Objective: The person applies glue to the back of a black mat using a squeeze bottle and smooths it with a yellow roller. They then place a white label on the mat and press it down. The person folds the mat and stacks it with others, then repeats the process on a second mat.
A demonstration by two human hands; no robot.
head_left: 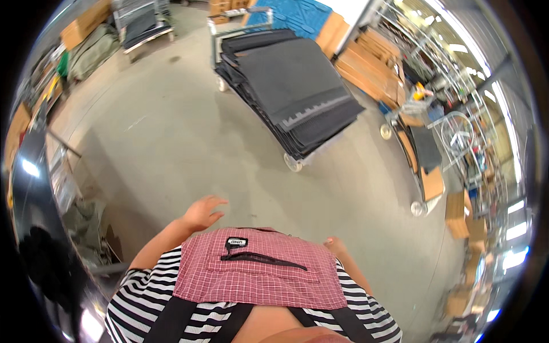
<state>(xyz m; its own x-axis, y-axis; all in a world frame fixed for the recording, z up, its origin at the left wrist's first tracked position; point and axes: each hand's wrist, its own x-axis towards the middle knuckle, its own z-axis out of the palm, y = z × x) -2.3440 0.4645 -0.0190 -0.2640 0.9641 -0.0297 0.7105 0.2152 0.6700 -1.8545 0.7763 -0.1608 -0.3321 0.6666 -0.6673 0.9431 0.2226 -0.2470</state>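
Note:
My left hand [205,214] is held out over the floor, just left of the pink checked apron [251,286] on my front. Its fingers are slightly bent and apart, and nothing is in it. Beyond the apron's right edge shows part of my right hand [336,246]; most of its fingers are hidden, so its grip is unclear. Neither hand touches the wheeled cart [214,48] ahead, which has a metal frame at its far left end. A thick, uneven stack of dark sheets [294,74] lies on it, some jutting past the edges.
On the right stands a second low trolley [418,207] with dark and brown sheets. Cardboard boxes [458,214] and metal racks [457,137] line that side. A glossy dark surface [34,194] runs along my left. Behind the cart leans a blue panel [289,16].

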